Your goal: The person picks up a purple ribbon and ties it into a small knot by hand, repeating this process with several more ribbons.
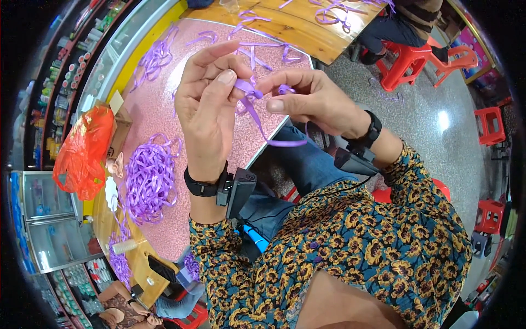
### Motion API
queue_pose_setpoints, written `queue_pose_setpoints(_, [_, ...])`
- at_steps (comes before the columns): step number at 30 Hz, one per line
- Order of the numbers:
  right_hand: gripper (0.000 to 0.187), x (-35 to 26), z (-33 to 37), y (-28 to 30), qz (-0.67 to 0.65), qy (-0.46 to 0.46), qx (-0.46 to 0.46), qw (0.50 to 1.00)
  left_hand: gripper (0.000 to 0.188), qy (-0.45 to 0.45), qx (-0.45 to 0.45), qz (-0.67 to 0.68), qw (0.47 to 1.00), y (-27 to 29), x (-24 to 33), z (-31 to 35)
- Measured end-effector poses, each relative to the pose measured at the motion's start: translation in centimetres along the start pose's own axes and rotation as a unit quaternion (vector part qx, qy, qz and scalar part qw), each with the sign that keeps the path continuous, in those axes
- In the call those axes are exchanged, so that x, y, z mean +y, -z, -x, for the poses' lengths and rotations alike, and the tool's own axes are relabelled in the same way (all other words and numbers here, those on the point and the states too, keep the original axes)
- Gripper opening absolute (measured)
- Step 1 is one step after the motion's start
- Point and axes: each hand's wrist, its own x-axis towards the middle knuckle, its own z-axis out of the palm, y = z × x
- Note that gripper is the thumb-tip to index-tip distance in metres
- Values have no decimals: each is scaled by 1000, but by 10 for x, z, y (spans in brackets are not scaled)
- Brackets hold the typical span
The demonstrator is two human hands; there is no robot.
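Note:
Both my hands are raised over the edge of a pink speckled tabletop (164, 236), working on a purple ribbon (253, 112). Between thumb and fingers, my left hand (211, 98) pinches the ribbon close to a small knot or loop. My right hand (315, 101) faces it, thumb and forefinger closed on another part of the same ribbon. One ribbon end curves down below the hands, over my lap. To the left of my left wrist a large tangled heap of purple ribbon (149, 178) lies on the pink top.
Loose ribbon strands (156, 57) lie on the far left of the table. A red plastic bag (85, 153) and a cardboard box (119, 129) stand at the left edge. Other people sit nearby. Red stools (402, 66) stand on the grey floor to the right.

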Motion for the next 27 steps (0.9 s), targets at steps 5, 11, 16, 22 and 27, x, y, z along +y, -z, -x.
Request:
queue_pose_setpoints(5, [22, -5, 3, -4, 11, 39, 20, 999, 29, -16, -5, -12, 1000, -4, -1, 2])
queue_pose_setpoints(11, [20, -10, 2, -2, 93, 156, 61, 981, 19, -41, -9, -280, 959, -13, 2, 15])
queue_pose_setpoints(16, [18, -11, 4, 0, 130, 176, 65, 973, 15, -125, 5, -358, 925, -15, -6, 17])
queue_pose_setpoints(22, [18, -16, 10, -1, 29, 149, 41, 988, 12, -71, 41, -263, 961, -16, -3, 24])
queue_pose_setpoints(27, [18, -15, 10, 0, 23, 157, 96, 983, 14, -18, 35, -155, 987, -21, -5, 26])
